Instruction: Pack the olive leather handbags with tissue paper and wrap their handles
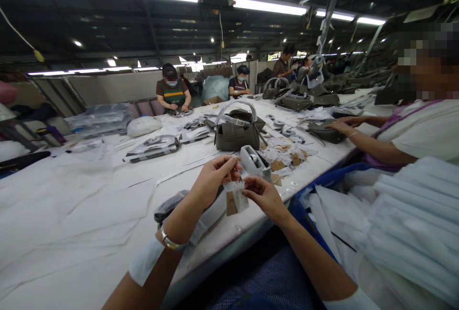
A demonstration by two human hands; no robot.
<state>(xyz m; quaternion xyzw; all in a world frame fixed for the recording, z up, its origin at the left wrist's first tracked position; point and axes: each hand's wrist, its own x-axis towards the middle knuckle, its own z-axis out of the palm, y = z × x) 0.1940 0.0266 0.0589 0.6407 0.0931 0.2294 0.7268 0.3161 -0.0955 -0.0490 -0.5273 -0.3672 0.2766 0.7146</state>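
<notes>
Close to the table's front edge, my left hand [217, 179] pinches the thin string of a hang tag. Below it hangs the tag [233, 201], a brown card with a clear or white piece. My right hand [263, 196] grips the tag's upper right side between thumb and fingers. Just beyond my hands stands a grey tape dispenser [256, 164]. Behind that, a dark olive handbag [236, 136] sits upright, its raised handle wrapped in clear film. Under my left forearm lies a wrapped dark item [172, 205], partly hidden.
Brown and white tags [287, 157] lie scattered right of the handbag on the white table [89, 209]. Wrapped straps [154, 148] lie left. A co-worker's hands [340, 126] rest on another bag at right. White padding [412, 224] fills a blue-edged container beside me.
</notes>
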